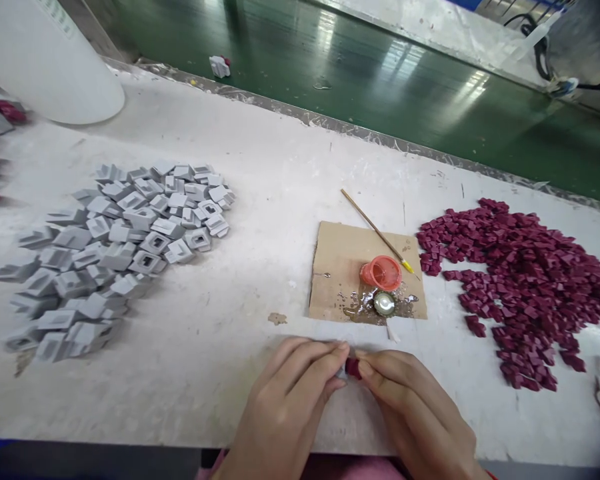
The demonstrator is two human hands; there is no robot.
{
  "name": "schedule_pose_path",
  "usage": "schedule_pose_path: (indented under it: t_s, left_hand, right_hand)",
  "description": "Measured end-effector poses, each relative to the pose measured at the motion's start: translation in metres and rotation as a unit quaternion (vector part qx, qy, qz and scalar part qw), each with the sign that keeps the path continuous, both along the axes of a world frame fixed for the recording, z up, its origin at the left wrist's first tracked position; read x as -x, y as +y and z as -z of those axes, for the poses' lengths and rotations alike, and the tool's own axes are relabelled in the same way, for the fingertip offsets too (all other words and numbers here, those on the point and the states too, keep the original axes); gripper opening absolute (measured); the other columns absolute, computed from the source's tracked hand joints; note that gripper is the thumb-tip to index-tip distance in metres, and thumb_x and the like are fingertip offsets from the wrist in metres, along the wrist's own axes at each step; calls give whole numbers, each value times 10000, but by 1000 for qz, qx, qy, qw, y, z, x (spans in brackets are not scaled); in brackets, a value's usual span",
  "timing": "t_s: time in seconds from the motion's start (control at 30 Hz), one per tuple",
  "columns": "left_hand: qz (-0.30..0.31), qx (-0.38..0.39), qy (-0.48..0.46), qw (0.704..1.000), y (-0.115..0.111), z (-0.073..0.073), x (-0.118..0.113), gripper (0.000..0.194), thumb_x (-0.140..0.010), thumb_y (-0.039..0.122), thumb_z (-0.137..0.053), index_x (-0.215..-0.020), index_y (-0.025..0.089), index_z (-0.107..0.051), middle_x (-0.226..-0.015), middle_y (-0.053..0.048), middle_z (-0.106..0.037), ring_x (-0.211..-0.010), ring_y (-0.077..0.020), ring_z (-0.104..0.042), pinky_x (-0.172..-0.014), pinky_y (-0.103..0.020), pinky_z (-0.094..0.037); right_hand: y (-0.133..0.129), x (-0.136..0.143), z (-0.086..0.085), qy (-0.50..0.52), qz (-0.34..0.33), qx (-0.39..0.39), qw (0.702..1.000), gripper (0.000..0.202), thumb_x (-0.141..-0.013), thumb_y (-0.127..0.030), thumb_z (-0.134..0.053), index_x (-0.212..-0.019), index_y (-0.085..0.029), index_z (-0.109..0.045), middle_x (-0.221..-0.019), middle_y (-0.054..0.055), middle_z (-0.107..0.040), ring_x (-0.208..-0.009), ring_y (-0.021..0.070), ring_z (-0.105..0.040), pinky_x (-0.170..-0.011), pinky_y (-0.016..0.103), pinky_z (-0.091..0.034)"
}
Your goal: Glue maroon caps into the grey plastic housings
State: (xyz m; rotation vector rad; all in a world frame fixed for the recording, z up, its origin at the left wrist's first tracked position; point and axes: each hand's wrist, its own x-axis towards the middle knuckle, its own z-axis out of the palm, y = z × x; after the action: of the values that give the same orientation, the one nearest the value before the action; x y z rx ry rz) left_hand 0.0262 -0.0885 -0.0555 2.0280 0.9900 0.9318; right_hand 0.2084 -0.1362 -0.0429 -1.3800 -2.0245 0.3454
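Near the table's front edge, my left hand [293, 393] pinches a small grey plastic part [341, 373], mostly covered by the fingers. My right hand [415, 400] grips a small maroon plastic piece [353, 367] between thumb and fingers. The two parts meet end to end between my fingertips; whether they are joined I cannot tell. Just beyond the hands lies a cardboard sheet [337, 247] with a red cup [386, 272], a bottle cap [385, 303] and spilled clear liquid. A thin stick with a yellow tip [373, 227] rests across its upper edge.
Grey parts [130, 233] are heaped on the left, maroon pieces [540, 287] on the right. A white container [75, 73] stands at the far left. Behind the table [265, 167] runs a green conveyor belt [290, 60], carrying a grey and maroon assembly [220, 66].
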Motion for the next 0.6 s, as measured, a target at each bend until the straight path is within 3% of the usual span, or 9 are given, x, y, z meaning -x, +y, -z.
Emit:
schedule_pose_path:
  t_s: [0.23,0.4,0.6]
  left_hand:
    - [-3,-12,22,1000,-5,1,1,239,-962,101,-494,-1168,140,-608,-1069,-64,-709,-1004,-143,-644,-895,-206,-548]
    - [-19,-26,27,999,-7,2,0,219,-984,142,-476,-1149,134,-619,-1063,-62,-717,-1005,-139,-646,-907,-204,-545]
    - [-15,-41,33,999,-4,3,0,211,-990,149,-468,-1119,130,-635,-1053,-59,-729,-980,-139,-655,-892,-204,-547]
  right_hand:
    - [6,9,-4,10,9,-61,998,293,-845,37,-540,-1086,-98,-639,-929,110,-711,-945,181,-688,-761,264,-620]
    - [-2,3,4,-23,-6,-45,999,386,-902,-40,-526,-1277,-126,-560,-1010,109,-709,-1017,192,-677,-807,283,-618]
    - [-15,-8,10,-42,-60,42,996,513,-932,-80,-474,-1435,-148,-394,-1210,122,-664,-1131,222,-638,-899,321,-600]
